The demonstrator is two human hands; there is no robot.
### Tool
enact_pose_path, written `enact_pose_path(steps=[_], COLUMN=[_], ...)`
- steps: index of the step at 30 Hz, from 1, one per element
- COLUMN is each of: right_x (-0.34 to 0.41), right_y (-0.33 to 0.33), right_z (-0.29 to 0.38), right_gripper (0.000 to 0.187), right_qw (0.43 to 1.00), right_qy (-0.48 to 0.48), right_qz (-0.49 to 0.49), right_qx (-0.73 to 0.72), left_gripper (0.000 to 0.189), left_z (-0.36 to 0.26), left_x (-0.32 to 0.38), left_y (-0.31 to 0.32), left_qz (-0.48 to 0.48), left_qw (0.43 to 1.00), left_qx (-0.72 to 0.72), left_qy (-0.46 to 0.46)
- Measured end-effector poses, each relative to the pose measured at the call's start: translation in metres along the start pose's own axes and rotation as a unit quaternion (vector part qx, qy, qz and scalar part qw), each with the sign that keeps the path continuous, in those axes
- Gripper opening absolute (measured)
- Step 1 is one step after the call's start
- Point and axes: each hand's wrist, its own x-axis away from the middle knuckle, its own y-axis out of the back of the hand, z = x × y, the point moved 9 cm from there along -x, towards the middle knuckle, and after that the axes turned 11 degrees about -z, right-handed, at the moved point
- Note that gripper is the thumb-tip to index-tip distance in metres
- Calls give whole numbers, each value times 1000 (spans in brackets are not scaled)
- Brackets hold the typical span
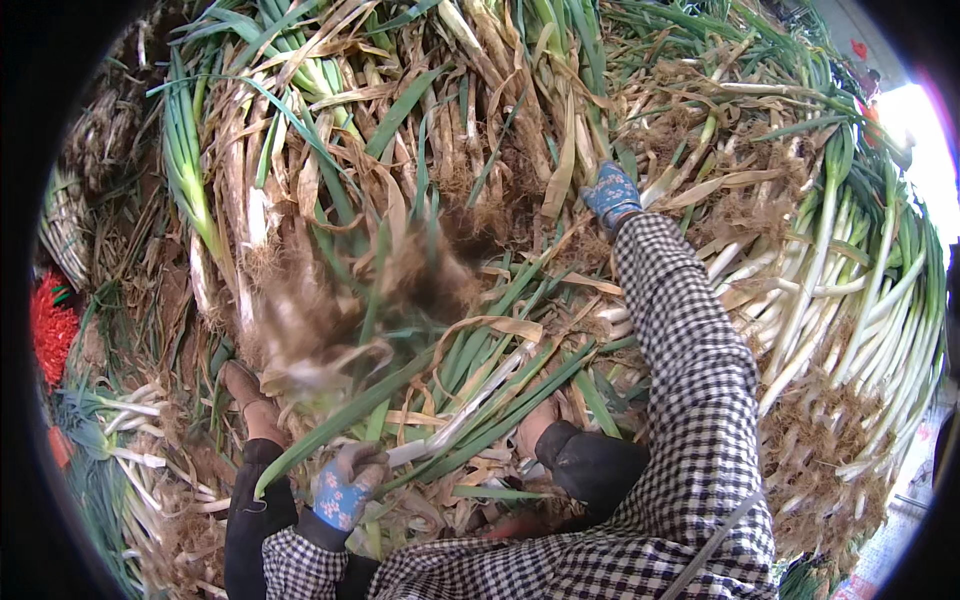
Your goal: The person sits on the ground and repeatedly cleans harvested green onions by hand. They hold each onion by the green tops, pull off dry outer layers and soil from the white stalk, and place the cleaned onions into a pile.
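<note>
My left hand [349,484], in a blue flowered glove with greyish fingers, is low at centre-left with its fingers curled. The end of a white green-onion stalk [450,431] lies against its fingertips; whether they grip it is unclear. My right hand [613,195], in a matching glove, reaches out to the far pile and closes around the lower part of a long green-onion stalk [592,139]. Its fingertips are partly hidden. Between the hands, brown roots and dry leaves [315,352] are blurred by motion. Loose green leaves [480,360] cover the ground there.
A large heap of untrimmed green onions [465,112] with dry husks stands ahead. Cleaned white-stemmed green onions [832,300] are stacked at right, and a smaller lot [142,465] lies at left. A red bristly object [51,326] is at the left edge. My feet [247,394] flank the leaves.
</note>
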Motion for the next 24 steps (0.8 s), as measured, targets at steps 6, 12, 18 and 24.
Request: enact_pose_path(steps=[6,12,18,24], right_x=[80,255,426,425], right_y=[107,166,170,175], right_z=[60,91,124,129], right_gripper=[63,49,62,67], right_qw=[984,947,903,825], right_qy=[111,183,348,295], right_qz=[93,69,64,242], right_qx=[-106,-255,-244,-416], left_gripper=[44,59,57,60], left_z=[-51,-164,-198,-149], left_x=[5,-23,-11,102], left_y=[-4,-90,-112,-75], left_qz=[-50,125,-74,174], left_qw=[990,966,981,938], left_qx=[-54,183,-3,179], left_qy=[-121,-132,-178,-239])
